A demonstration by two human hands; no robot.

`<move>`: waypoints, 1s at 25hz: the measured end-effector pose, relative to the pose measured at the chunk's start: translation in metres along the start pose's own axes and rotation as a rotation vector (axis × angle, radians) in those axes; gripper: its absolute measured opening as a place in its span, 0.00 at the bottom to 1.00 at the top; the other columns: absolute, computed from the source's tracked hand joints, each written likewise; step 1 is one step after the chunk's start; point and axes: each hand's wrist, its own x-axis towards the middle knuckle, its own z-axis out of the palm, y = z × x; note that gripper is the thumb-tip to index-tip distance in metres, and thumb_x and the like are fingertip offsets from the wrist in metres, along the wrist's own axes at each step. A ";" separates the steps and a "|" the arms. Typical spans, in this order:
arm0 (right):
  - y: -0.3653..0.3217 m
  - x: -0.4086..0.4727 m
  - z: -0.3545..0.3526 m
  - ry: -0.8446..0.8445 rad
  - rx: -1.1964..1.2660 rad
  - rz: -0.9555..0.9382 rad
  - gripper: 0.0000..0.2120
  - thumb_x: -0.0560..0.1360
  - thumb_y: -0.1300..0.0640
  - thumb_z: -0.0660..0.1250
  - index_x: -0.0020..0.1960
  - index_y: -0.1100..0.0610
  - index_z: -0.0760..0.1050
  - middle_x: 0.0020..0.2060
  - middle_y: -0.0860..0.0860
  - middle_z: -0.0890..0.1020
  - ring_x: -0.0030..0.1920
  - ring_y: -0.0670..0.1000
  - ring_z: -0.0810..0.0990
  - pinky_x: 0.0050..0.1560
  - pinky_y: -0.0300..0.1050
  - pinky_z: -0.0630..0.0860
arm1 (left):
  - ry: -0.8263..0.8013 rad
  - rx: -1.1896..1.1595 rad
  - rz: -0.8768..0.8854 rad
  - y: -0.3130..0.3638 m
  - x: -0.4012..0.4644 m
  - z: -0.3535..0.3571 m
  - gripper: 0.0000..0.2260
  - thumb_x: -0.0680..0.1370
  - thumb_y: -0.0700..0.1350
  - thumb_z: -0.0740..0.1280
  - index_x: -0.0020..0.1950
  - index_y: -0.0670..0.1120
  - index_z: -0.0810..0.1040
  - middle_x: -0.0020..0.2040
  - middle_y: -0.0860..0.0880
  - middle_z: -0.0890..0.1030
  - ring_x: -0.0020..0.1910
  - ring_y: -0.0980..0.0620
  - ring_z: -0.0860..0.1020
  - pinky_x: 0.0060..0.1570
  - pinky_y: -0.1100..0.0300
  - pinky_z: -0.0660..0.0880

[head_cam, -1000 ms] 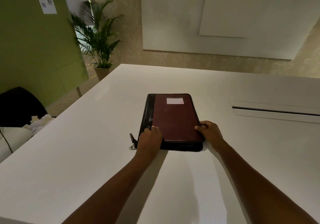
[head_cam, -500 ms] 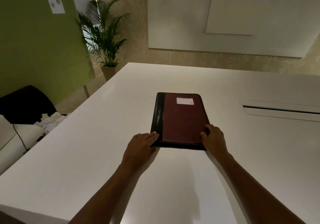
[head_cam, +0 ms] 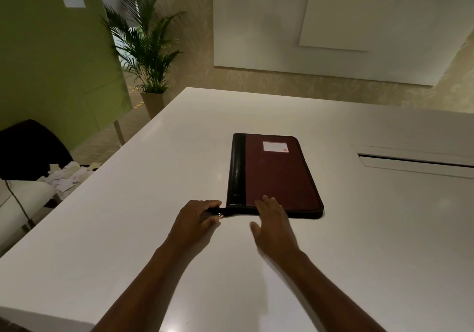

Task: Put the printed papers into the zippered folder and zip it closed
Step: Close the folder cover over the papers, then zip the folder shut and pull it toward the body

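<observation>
A dark red zippered folder (head_cam: 274, 175) with a black spine and a small white label lies closed and flat on the white table (head_cam: 154, 229). My left hand (head_cam: 196, 220) is at the folder's near left corner and pinches the black zipper pull (head_cam: 220, 214) with its small metal tab. My right hand (head_cam: 273, 222) lies with straight fingers on the folder's near edge, fingertips on the red cover. No printed papers are visible.
A long cable slot (head_cam: 415, 162) is cut into the table at the right. A black chair (head_cam: 30, 149) and a heap of paper scraps (head_cam: 66, 178) sit off the table's left edge. A potted palm (head_cam: 146, 49) stands at the back left.
My left hand has gone from lying flat at the folder's corner to pinching the zipper pull. My right hand has slid left from the folder's right corner to the middle of its near edge.
</observation>
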 end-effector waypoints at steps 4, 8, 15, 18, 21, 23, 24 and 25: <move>-0.039 -0.015 0.018 0.045 0.190 -0.033 0.24 0.76 0.56 0.68 0.71 0.53 0.69 0.71 0.50 0.69 0.72 0.53 0.67 0.74 0.50 0.66 | -0.020 0.037 0.045 0.000 0.000 -0.004 0.21 0.70 0.35 0.66 0.59 0.54 0.83 0.52 0.60 0.82 0.54 0.59 0.76 0.56 0.68 0.69; -0.065 -0.017 0.029 0.102 0.210 -0.002 0.18 0.74 0.53 0.69 0.63 0.48 0.73 0.59 0.44 0.75 0.59 0.48 0.73 0.60 0.46 0.76 | -0.042 0.069 0.141 0.000 0.000 -0.006 0.20 0.72 0.37 0.62 0.53 0.57 0.83 0.47 0.62 0.84 0.48 0.62 0.79 0.51 0.64 0.74; -0.080 -0.013 0.038 0.102 0.204 0.043 0.22 0.72 0.45 0.71 0.64 0.48 0.71 0.57 0.43 0.78 0.57 0.46 0.74 0.60 0.44 0.74 | -0.092 -0.064 0.119 -0.006 0.002 -0.007 0.12 0.74 0.44 0.67 0.51 0.60 0.82 0.44 0.67 0.83 0.46 0.65 0.81 0.46 0.70 0.76; -0.082 -0.011 0.039 0.113 0.218 0.062 0.20 0.71 0.45 0.71 0.60 0.46 0.71 0.53 0.42 0.78 0.54 0.45 0.74 0.57 0.42 0.74 | -0.121 -0.110 0.093 -0.008 0.004 -0.009 0.10 0.74 0.48 0.67 0.51 0.62 0.82 0.43 0.68 0.83 0.45 0.65 0.82 0.43 0.72 0.74; -0.083 -0.007 0.039 0.132 0.233 0.087 0.13 0.72 0.48 0.69 0.54 0.46 0.71 0.47 0.41 0.78 0.50 0.44 0.75 0.52 0.42 0.76 | -0.152 -0.145 0.093 -0.009 0.006 -0.010 0.10 0.75 0.48 0.67 0.52 0.61 0.83 0.45 0.67 0.83 0.46 0.64 0.82 0.45 0.68 0.77; -0.085 -0.004 0.038 0.127 0.230 0.109 0.08 0.73 0.50 0.67 0.50 0.46 0.70 0.45 0.42 0.78 0.49 0.44 0.75 0.50 0.44 0.77 | -0.165 -0.171 0.097 -0.009 0.006 -0.011 0.09 0.76 0.48 0.68 0.51 0.60 0.83 0.45 0.66 0.84 0.47 0.63 0.83 0.46 0.63 0.78; -0.086 -0.003 0.038 0.128 0.226 0.120 0.07 0.74 0.51 0.66 0.49 0.46 0.70 0.44 0.42 0.78 0.48 0.45 0.76 0.49 0.45 0.78 | -0.169 -0.180 0.103 -0.009 0.006 -0.012 0.09 0.76 0.48 0.67 0.50 0.61 0.83 0.45 0.65 0.84 0.46 0.63 0.83 0.45 0.63 0.79; -0.086 -0.002 0.038 0.132 0.220 0.127 0.05 0.74 0.53 0.65 0.48 0.46 0.70 0.43 0.43 0.78 0.47 0.45 0.76 0.48 0.46 0.78 | -0.172 -0.187 0.106 -0.009 0.006 -0.012 0.09 0.76 0.48 0.67 0.50 0.61 0.83 0.45 0.65 0.84 0.46 0.62 0.83 0.45 0.63 0.79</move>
